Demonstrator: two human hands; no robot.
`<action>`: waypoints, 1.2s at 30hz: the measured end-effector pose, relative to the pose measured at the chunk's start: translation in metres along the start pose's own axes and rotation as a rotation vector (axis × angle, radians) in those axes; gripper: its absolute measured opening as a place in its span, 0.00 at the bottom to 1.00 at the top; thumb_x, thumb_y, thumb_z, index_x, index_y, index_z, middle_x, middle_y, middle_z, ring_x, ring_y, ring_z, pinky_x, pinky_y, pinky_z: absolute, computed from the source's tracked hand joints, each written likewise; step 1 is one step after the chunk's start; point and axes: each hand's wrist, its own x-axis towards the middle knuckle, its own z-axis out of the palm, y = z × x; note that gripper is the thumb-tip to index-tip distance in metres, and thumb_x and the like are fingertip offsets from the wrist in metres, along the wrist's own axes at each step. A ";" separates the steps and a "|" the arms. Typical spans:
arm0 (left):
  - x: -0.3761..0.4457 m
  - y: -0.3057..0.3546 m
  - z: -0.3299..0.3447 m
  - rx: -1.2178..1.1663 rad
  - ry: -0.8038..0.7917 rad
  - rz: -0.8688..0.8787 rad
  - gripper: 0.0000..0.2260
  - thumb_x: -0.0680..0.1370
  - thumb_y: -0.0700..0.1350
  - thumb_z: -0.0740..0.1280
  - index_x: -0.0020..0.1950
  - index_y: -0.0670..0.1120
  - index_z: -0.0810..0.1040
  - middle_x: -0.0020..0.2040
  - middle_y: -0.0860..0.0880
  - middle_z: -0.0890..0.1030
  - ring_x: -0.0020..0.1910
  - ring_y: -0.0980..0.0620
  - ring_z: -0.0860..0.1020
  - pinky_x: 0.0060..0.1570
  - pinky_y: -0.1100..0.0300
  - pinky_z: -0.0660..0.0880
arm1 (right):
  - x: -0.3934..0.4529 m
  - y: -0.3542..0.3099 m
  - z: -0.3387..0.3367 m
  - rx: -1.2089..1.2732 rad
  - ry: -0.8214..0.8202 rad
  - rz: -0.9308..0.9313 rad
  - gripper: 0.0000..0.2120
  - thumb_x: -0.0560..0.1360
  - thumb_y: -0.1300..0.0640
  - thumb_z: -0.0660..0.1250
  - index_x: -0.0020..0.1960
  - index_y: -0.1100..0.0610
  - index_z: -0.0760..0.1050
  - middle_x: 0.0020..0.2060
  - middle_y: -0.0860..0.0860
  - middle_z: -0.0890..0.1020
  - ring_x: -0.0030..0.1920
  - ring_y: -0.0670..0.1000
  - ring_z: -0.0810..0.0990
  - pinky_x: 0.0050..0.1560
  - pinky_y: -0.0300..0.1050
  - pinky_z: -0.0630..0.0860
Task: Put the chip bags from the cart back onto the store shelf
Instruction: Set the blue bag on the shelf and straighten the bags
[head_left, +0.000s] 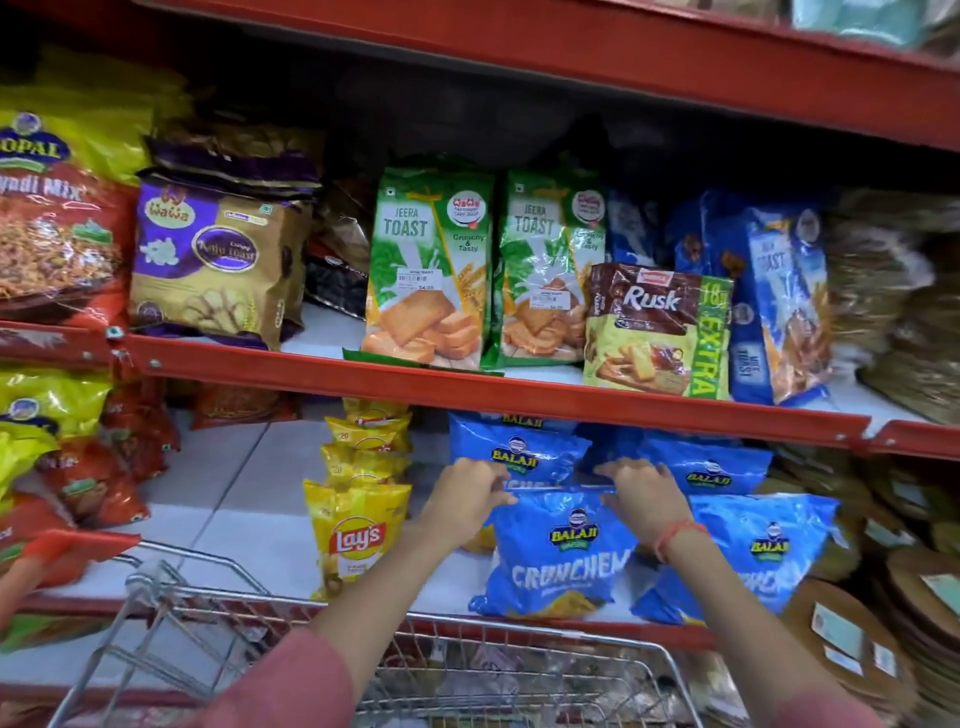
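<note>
A blue Balaji Crunchem chip bag (558, 556) stands upright at the front of the lower white shelf (249, 499). My left hand (470, 499) grips its top left corner and my right hand (641, 491) grips its top right corner. More blue Balaji bags stand behind it (519, 449) and to its right (763, 545). Yellow Lay's bags (356, 535) stand in a row just left of it. The wire cart (291, 623) is below my arms; what it holds is blurred.
A red shelf rail (467, 384) runs right above my hands. The upper shelf carries Jeera Toast packs (428, 270), a Rusk pack (657, 332) and blue toast packs. Red and yellow snack bags (62, 441) fill the left; brown round packs (872, 613) stack at right.
</note>
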 end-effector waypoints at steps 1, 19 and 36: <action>0.003 0.002 0.004 0.032 0.002 -0.019 0.13 0.73 0.48 0.69 0.53 0.42 0.80 0.52 0.39 0.84 0.54 0.42 0.80 0.55 0.49 0.76 | 0.000 0.005 0.005 -0.030 0.024 0.007 0.17 0.77 0.57 0.62 0.65 0.51 0.70 0.62 0.53 0.77 0.65 0.56 0.72 0.69 0.57 0.65; 0.005 0.004 -0.009 0.287 0.175 -0.080 0.10 0.77 0.48 0.63 0.50 0.45 0.80 0.50 0.41 0.84 0.50 0.40 0.80 0.48 0.50 0.75 | -0.006 0.011 0.009 0.341 0.183 -0.139 0.12 0.77 0.53 0.62 0.59 0.49 0.77 0.56 0.52 0.81 0.59 0.54 0.76 0.54 0.51 0.76; 0.079 0.175 0.145 -0.034 -0.027 0.008 0.10 0.74 0.44 0.67 0.55 0.44 0.79 0.52 0.38 0.83 0.53 0.41 0.80 0.55 0.49 0.77 | -0.033 0.242 0.021 0.109 0.175 0.193 0.11 0.75 0.65 0.61 0.52 0.59 0.80 0.52 0.60 0.81 0.53 0.60 0.79 0.50 0.51 0.78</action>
